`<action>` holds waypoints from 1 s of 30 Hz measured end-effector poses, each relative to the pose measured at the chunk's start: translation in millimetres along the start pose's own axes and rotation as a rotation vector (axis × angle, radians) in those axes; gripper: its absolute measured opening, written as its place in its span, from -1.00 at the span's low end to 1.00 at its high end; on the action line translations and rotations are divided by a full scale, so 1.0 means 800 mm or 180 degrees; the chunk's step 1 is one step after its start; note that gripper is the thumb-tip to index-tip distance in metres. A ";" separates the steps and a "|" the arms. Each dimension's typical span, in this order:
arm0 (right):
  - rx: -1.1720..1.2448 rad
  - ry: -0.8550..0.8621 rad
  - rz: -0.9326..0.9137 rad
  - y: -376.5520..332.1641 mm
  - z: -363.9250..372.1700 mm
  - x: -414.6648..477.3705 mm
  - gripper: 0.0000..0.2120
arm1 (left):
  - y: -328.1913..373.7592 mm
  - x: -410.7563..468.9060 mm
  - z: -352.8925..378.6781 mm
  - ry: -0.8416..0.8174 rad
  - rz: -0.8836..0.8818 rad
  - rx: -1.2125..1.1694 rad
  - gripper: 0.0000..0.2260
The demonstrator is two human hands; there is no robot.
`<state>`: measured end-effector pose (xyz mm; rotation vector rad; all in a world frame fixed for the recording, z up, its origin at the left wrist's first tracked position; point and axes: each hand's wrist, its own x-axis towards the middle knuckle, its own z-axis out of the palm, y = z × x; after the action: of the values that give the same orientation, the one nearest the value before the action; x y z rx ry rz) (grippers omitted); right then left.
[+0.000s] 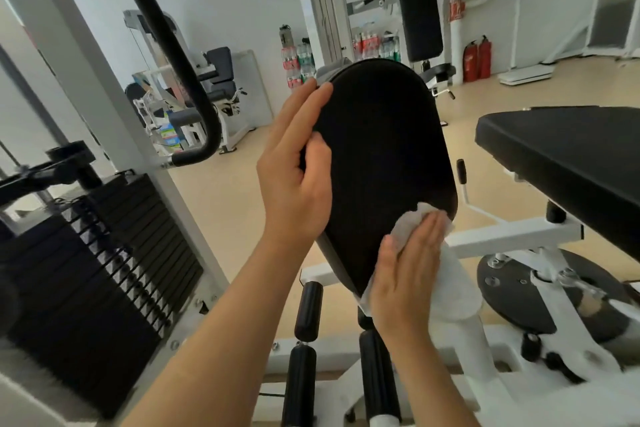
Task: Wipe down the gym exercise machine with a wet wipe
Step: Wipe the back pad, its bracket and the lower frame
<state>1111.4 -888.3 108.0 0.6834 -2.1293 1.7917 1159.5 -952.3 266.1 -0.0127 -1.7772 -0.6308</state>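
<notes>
A black oval pad [381, 156] of the white-framed gym machine [512, 236] tilts up in the middle of the view. My left hand [298, 170] lies flat against the pad's left edge, fingers extended upward, steadying it. My right hand [405, 274] presses a crumpled white wet wipe [412, 224] onto the pad's lower right edge, palm down. Part of the wipe shows above and left of my fingers; the rest is hidden under the hand.
A black weight stack [104, 260] stands at the left beside a grey upright and a curved black handle [187, 87]. A black bench pad [568, 156] juts in at the right. Black foam rollers [308, 312] sit below the pad. More machines, bottles and fire extinguishers [478, 59] line the far wall.
</notes>
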 end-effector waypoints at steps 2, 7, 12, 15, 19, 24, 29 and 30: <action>-0.0093 -0.0024 -0.0184 -0.010 0.002 -0.010 -0.27 | -0.002 0.001 0.001 -0.0006 -0.0039 -0.0024 -0.61; -0.0611 0.0020 -0.1544 -0.099 -0.001 0.046 -0.38 | -0.011 0.006 -0.004 -0.0172 -0.0255 -0.0398 -0.61; -0.1402 -0.0128 -0.2839 -0.039 -0.001 0.028 -0.33 | -0.009 0.011 -0.013 -0.0430 -0.0458 -0.0589 -0.60; -0.1352 -0.0208 -0.3316 -0.018 -0.016 0.040 -0.33 | -0.006 0.014 -0.016 -0.0535 -0.0587 -0.0581 -0.62; -0.1148 0.0049 -0.3056 -0.107 -0.022 0.100 -0.47 | 0.000 0.020 -0.024 -0.0602 -0.0788 -0.0834 -0.64; -0.0964 0.0060 -0.2785 -0.135 -0.010 0.083 -0.47 | 0.014 0.024 -0.042 -0.0882 -0.0963 -0.0562 -0.62; -0.1178 -0.0093 -0.3668 -0.089 -0.007 0.033 -0.68 | 0.034 0.022 -0.060 -0.1233 -0.0954 0.0145 -0.60; -0.1097 -0.0074 -0.3736 -0.095 -0.008 0.032 -0.70 | 0.038 0.022 -0.065 -0.1283 -0.0935 0.0257 -0.59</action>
<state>1128.4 -896.0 186.2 1.4208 -1.3981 0.7537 1210.5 -953.8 302.8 0.1917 -2.2170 -0.8075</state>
